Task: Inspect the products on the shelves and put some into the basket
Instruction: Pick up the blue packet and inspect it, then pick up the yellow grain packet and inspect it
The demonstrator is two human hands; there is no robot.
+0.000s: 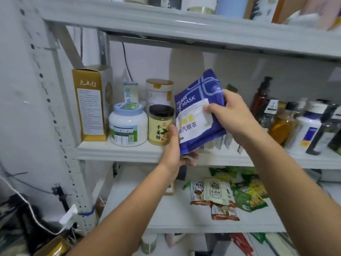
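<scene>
Inspect step: left hand (172, 154) grips the bottom and right hand (227, 115) pinches the front of the blue steam eye mask pouch (195, 111), held before the middle shelf (118, 151); next prob. needs the basket (not in view).

Middle shelf (118, 150), left end is packed: gold box (89, 104) against the upright, white tub (128, 126) and ginger powder jar (161, 125) in the near row, two taller containers behind them. No gap there to reach through. Right end is blocked by crowded bottles (287, 122). The centre is taken up by the purple eye mask pouch (200, 111) held in both hands (left hand (174, 154) under it, right hand (232, 115) on its face). Open room above the pouch, up to the shelf above. Lower shelf: bare on the left, snack packets (236, 194) piled on the right.
</scene>
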